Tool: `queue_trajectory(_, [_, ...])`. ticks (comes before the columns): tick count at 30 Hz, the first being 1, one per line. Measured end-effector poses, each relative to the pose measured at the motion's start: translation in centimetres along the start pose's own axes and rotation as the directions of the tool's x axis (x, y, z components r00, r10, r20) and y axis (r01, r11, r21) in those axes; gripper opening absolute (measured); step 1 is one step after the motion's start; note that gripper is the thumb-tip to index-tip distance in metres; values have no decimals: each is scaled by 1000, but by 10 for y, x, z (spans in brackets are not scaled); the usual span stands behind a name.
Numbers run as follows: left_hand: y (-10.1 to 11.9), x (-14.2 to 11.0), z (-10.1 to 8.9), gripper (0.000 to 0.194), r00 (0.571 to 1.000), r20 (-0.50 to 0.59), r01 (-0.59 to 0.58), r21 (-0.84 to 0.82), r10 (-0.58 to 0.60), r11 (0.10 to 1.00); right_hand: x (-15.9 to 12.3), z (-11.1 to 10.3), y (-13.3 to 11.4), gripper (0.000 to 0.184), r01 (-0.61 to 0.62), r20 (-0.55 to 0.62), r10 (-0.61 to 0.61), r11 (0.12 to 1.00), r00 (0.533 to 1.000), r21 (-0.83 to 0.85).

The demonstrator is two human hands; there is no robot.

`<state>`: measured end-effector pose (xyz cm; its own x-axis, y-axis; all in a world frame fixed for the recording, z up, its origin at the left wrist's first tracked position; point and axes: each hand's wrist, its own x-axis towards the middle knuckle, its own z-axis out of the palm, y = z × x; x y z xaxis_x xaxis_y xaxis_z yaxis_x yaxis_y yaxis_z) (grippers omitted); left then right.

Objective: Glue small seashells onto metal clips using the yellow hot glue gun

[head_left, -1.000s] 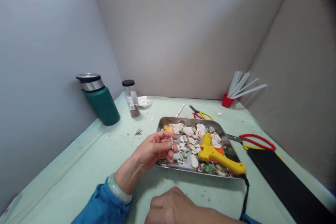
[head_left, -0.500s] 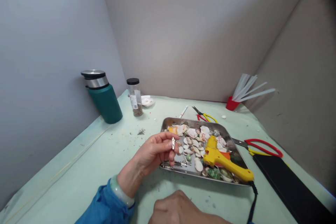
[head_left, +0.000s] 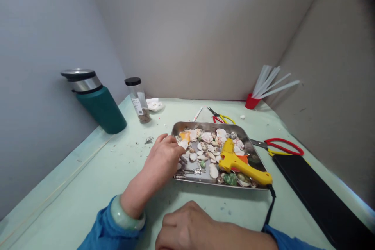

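Note:
My left hand point(head_left: 164, 154) reaches palm down over the left side of a metal tray point(head_left: 222, 125) of shells. Its fingers are bent, and the tips are hidden. A round white shell point(head_left: 184, 144) lies right against them, though I cannot tell whether it is pinched. Small silver metal clips point(head_left: 190, 172) lie in the tray's near left corner. Low in the view, near the tabletop in front of the tray, my right hand point(head_left: 186, 226) is closed with its knuckles up. Whatever it may hold is out of sight.
A yellow glue gun point(head_left: 243, 168) rests across the tray's right side, its cord running toward me. Right of it are red-and-yellow-handled scissors point(head_left: 284, 146) and a black flat case point(head_left: 313, 195). Behind stand a green bottle point(head_left: 102, 109), a clear jar point(head_left: 140, 103) and a red cup point(head_left: 252, 101) of glue sticks.
My left hand has turned palm down and moved to the tray's left side; the silver clip it held between thumb and finger is no longer visible. My right hand stays closed. The view has shifted.

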<state>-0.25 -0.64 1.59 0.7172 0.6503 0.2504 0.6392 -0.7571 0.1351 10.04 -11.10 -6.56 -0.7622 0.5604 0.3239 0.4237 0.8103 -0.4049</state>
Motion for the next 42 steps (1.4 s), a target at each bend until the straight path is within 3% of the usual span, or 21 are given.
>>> queue_trajectory(5, [6,4,-13,19,976,214,9,72,-24,997,0,0,1,23,2,28,-2,1000,1000,9])
queue_trajectory(8, [8,7,-11,15,959,278,18,102,-46,995,1,-2,0,21,-1,36,1,1000,999,4])
queue_trajectory(13, [1,9,0,15,983,169,51,123,-71,991,0,-4,-2,20,-6,15,6,1000,1000,4])
queue_trajectory(17, [-7,10,-2,21,994,68,77,103,-84,992,-2,-2,-2,21,-3,-14,3,1000,1000,-5])
queue_trajectory(22, [-2,11,-11,18,979,204,-46,173,10,984,-4,4,1,21,38,-48,-38,999,998,-6])
queue_trajectory(28, [15,17,-10,15,938,343,-48,265,-48,963,-3,6,1,22,20,-28,-21,999,999,-34])
queue_trajectory(33, [17,15,-11,18,943,321,16,207,-83,978,-2,4,-1,23,14,-12,-14,999,1000,-39])
queue_trajectory(39, [7,10,-6,19,953,285,106,18,-107,994,-5,5,0,18,27,-43,-30,997,999,-69])
queue_trajectory(42, [5,9,-5,20,966,216,144,11,-143,989,-5,1,-1,18,29,-32,-31,998,999,-49])
